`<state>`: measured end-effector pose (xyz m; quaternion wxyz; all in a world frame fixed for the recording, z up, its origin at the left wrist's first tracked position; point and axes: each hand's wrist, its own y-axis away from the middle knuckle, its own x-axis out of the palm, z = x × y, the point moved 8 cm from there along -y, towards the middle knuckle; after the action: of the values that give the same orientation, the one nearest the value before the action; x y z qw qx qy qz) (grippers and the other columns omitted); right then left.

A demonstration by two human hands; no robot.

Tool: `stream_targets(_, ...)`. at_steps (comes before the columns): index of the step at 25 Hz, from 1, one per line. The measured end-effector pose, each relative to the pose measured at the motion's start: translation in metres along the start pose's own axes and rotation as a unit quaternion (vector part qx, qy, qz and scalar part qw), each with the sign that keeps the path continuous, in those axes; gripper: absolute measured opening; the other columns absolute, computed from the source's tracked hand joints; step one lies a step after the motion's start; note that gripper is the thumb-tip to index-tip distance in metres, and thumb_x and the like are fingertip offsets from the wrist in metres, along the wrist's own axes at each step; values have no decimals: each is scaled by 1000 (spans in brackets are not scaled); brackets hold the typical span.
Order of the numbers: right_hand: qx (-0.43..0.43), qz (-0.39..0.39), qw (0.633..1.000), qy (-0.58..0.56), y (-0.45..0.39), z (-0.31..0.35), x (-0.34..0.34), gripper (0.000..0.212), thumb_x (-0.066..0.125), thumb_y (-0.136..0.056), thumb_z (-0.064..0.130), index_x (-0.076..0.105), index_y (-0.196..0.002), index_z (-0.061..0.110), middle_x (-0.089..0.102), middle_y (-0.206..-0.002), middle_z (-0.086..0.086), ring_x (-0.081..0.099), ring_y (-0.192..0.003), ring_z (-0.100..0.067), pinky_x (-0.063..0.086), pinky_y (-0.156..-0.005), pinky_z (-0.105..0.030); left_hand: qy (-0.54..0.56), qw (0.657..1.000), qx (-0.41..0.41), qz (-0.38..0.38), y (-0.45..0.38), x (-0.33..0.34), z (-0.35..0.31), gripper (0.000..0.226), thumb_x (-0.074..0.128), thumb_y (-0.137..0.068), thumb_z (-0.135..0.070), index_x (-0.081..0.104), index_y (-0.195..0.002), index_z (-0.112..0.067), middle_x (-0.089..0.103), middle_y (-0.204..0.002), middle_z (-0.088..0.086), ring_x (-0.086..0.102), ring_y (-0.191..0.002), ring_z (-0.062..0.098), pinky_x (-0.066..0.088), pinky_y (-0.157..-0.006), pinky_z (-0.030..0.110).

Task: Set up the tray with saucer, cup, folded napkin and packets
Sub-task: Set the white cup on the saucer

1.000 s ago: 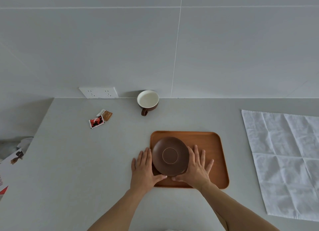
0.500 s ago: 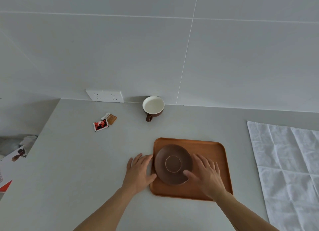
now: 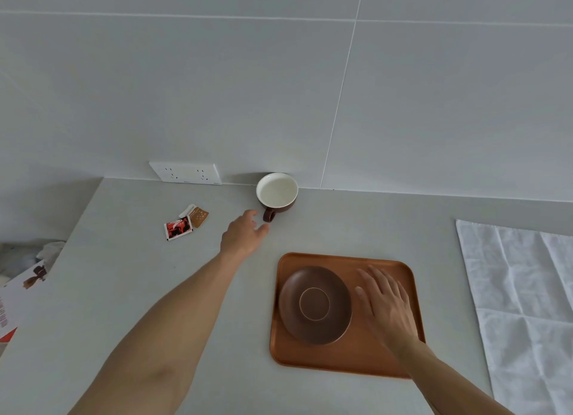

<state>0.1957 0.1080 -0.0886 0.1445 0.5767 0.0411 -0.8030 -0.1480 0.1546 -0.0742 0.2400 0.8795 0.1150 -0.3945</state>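
The left hand (image 3: 245, 233) is reaching far forward over the counter (image 3: 124, 290), arm stretched nearly straight, palm down. Its thumb and fingers are parted and holding nothing, the tips just beside the handle of the cup (image 3: 277, 194) but not touching it. The cup is standing upright at the back of the counter against the wall (image 3: 279, 89), handle pointing toward the person, white inside and brown outside.

The right hand (image 3: 386, 306) is lying flat, palm down, on the right part of the tray (image 3: 341, 357), fingers loosely spread and pointing away and slightly left, gripping nothing. Its thumb is sitting just beside the rim of the saucer (image 3: 314, 304), and contact cannot be told.

The saucer is resting on the left part of the tray. Two packets (image 3: 185, 222) are lying together on the counter left of the cup. The napkin (image 3: 524, 306) is lying unfolded at the right, apart from the tray. A socket (image 3: 186, 173) is sitting on the wall behind the packets.
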Motion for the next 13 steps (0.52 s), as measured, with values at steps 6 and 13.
stream_targets(6, 30, 72, 994, 78, -82, -34, -7, 54, 33, -100, 49, 23, -150, 33, 19, -161, -1, 12, -149, -26, 17, -120, -50, -3, 999, -30, 16, -39, 5, -15, 32, 54, -90, -45, 62, -103, -17, 64, -99, -3, 57, -91, 22, 44, -73, 31)
stream_targets(13, 86, 135, 985, 68, -154, -44, 17, 74, 33, -89, 71, 2, -150, 43, -5, -164, 1, -6, -149, -31, 5, -116, -63, 140, 985, -64, 79, -45, 24, -6, 44, 53, -93, -45, 65, -95, -2, 59, -81, 3, 52, -77, 21, 40, -67, 32)
